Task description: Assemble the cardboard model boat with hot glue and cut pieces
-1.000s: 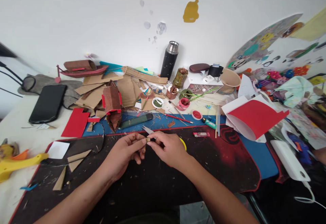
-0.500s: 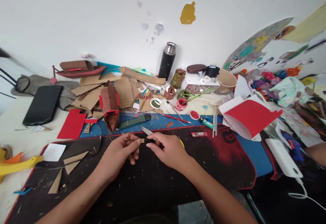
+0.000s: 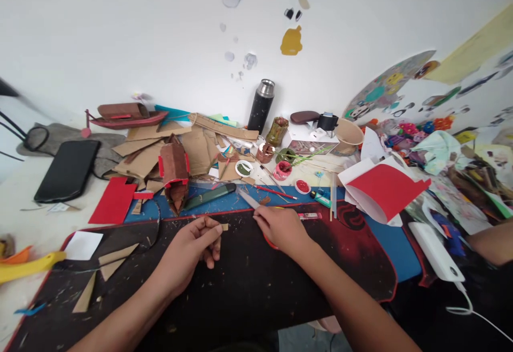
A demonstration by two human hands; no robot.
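Your right hand (image 3: 282, 229) has drawn away from your left hand (image 3: 193, 248) since the earlier frame, taking the scissors (image 3: 249, 201) with it, fingers closed round their handles. Your left pinches a small cardboard piece (image 3: 225, 227) over the dark mat (image 3: 240, 304). Cut cardboard wedges (image 3: 85, 294) already lie leftward, and the boat model (image 3: 175, 161) wears its brown roof; your pinched piece isn't joined to anything yet.

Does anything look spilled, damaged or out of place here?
No spill or damage is evident. Cut cardboard pieces lie loose on the dark mat, untidily, and the red sheet curls up instead of lying flat. The left hand holds a small cardboard scrap, the right hand scissors; neither looks odd.
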